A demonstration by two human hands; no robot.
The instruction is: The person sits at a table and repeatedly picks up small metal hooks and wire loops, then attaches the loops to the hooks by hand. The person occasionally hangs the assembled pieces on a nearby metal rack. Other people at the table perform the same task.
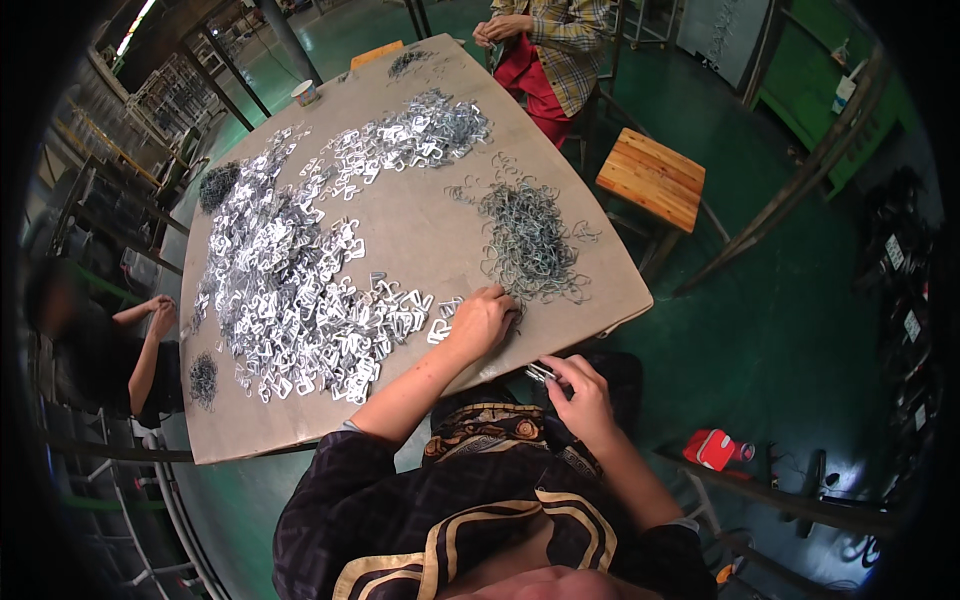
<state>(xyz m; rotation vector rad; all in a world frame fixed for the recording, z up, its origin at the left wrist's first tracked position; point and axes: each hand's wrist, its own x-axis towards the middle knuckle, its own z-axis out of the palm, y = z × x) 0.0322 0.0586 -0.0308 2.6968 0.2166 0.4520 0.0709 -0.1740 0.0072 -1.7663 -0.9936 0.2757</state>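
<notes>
My left hand (pixel 481 318) rests on the bench (pixel 420 235), near its front edge, fingers curled down onto the lower rim of the tangle of wire loops (pixel 530 242). The grip there is narrow, fingertips pressed into the wires, but I cannot tell whether anything is pinched between them. Just to the left of that hand lies the big spread of flat shiny metal clips (pixel 300 290), which runs from the front of the bench back toward the far side; a few stray clips lie touching or just beside my wrist.

My right hand (pixel 583 395) is off the bench, held below its front edge over my lap. Its grip is closed on a small stack of metal pieces (pixel 541 373), held between thumb and fingers, with the ends of the pieces pointing back toward the bench.

Further back on the bench is a second heap of shiny clips (pixel 425 135), and smaller dark piles of wire sit at the left edge (pixel 217 185), at the near left corner (pixel 203 378) and at the far end (pixel 408 62). A paper cup (pixel 305 92) stands near the far left corner.

A person in a plaid shirt (pixel 555 45) sits at the far end, hands together. Another person (pixel 120 345) sits at the left side, arms toward the bench. A wooden stool (pixel 652 178) stands to the right of the bench on the green floor (pixel 780 330), and a red tool (pixel 715 448) lies low on my right.
</notes>
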